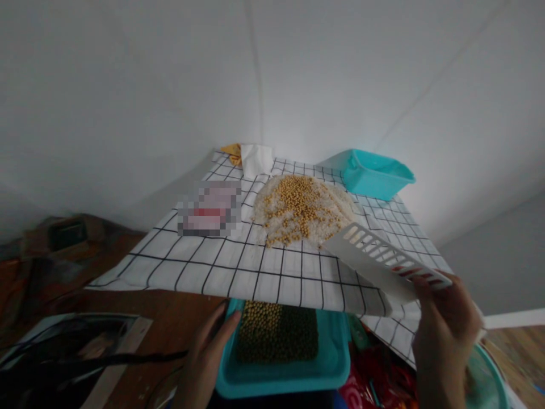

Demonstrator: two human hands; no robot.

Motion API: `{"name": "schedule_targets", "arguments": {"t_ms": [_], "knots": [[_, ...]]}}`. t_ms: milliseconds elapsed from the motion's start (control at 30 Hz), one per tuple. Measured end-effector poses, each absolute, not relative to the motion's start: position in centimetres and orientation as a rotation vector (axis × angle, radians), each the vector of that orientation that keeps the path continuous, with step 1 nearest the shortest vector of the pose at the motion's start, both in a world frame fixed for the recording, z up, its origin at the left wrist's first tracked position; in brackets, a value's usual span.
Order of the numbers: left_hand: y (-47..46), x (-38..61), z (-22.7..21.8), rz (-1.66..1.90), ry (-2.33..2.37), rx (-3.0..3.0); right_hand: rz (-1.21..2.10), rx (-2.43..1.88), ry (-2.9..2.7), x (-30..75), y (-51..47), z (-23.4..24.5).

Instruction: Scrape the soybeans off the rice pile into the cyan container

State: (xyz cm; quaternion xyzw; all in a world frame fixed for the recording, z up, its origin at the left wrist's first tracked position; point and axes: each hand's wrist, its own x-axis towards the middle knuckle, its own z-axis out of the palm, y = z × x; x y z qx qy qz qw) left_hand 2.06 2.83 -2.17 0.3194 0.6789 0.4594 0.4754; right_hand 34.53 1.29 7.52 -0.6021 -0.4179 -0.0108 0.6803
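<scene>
My right hand (445, 324) is closed round the near end of a white plastic strip with a row of slots (374, 258). The strip's far end touches the near right edge of a heap of white rice-like grains (330, 210), which has yellow soybeans (298, 196) scattered over its top. Just below the table's front edge is a turquoise tray (283, 386), holding yellow beans (259, 321) on its left and small dark green beans (293, 338). My left hand (208, 346) grips the tray's left rim, thumb on the inner side.
A white checked cloth (191, 272) covers the table. A turquoise bin (377, 176) stands at the back right. White tissue (256, 160) and a yellow cloth-like thing (233, 152) lie at the back left. Red packaging (378, 375) and a green-rimmed bowl (489, 375) are low at right.
</scene>
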Motion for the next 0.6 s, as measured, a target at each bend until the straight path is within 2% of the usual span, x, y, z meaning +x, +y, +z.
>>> {"name": "schedule_targets", "arguments": {"t_ms": [167,333,600], "knots": [[2.8,1.2,-3.6,1.037,1.614,0.748,0.019,-1.300,-0.952,34.1,1.3,7.8],[2.8,0.8,-4.7,1.105,1.567,0.852,-0.049,-1.306,-0.974,33.7,1.3,8.2],[3.1,1.5,-2.2,1.093,1.537,0.771,0.007,-1.347,-1.033,33.0,0.6,8.0]]}}
